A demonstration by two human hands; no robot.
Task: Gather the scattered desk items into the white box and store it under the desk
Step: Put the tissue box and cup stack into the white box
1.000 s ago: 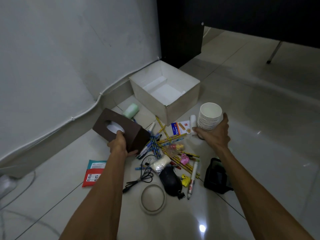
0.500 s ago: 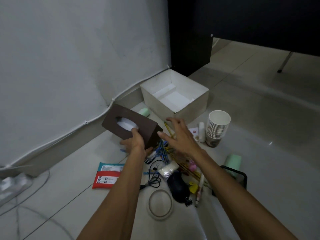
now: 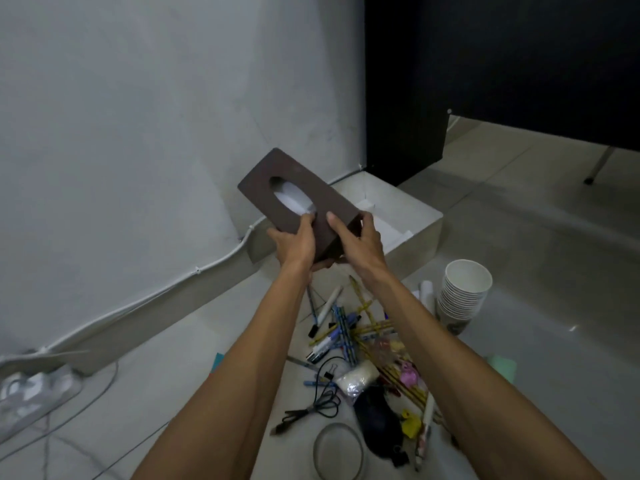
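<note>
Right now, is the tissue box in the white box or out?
Out. Left hand and right hand grip the tissue box, tilted, in the air, clear of the white box.

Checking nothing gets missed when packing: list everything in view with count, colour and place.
white box: one, white, open, on the floor by the wall
tissue box: one, brown, held up before the white box
paper cups: one stack, white, floor, nearer the camera than the white box
pens and pencils: many, blue and yellow, scattered on the floor left of the paper cups
cable: one, black, among the scattered items
pouch: one, black, right of the cable
ring: one, grey, floor nearest the camera
power strip: one, white, far left by the wall
desk: one, black, behind the white box
left hand: one, bare, grips the tissue box's near end
right hand: one, bare, grips the same end
</note>
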